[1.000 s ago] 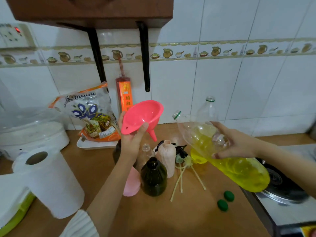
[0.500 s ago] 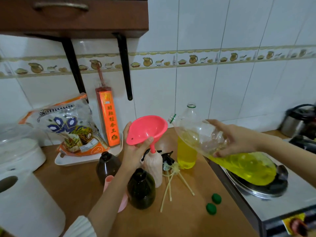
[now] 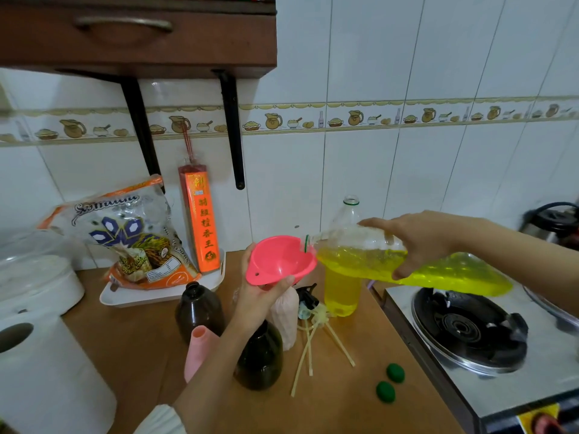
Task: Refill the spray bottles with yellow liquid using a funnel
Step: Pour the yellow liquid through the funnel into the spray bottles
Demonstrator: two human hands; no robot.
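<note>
- Right hand (image 3: 429, 242) wraps the big bottle (image 3: 407, 261), lying nearly flat, mouth pointing left.
- Left hand (image 3: 266, 292) grips the pink funnel (image 3: 279, 261), seated over the pale spray bottle (image 3: 286, 311).
- Bottle mouth reaches the funnel's right rim; yellow liquid sits just behind the neck.

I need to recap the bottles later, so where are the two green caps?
In the head view, the two green caps lie on the wooden counter, lower centre-right, just left of the gas stove and right of the loose dip tubes.
</note>
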